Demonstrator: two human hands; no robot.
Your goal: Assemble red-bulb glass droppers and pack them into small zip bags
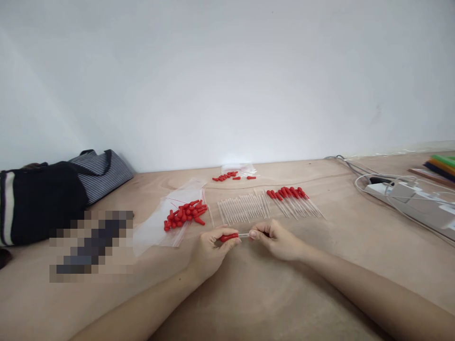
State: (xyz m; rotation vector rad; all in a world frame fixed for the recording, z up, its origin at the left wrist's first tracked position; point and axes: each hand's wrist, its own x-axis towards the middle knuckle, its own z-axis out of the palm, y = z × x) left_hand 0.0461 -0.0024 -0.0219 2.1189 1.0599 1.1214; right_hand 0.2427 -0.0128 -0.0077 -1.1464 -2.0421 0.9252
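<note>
My left hand [215,246] pinches a red rubber dropper bulb [228,237] between thumb and fingers. From its right end runs a clear glass dropper tube [244,235], which my right hand [268,238] grips with thumb and forefinger. Bulb and tube lie in one line; whether the tube sits inside the bulb's neck cannot be made out. Beyond my hands is a row of bare glass tubes [243,207]. To their right lie several droppers with red bulbs fitted [291,193]. A heap of loose red bulbs [185,215] rests on a clear plastic bag [156,225] at left.
More red bulbs [223,177] and a small plastic bag [236,167] lie near the wall. A black and striped bag [46,203] and a pixelated dark object [94,246] are at left. At right stand a white power strip [412,201] with cables and coloured items [441,168].
</note>
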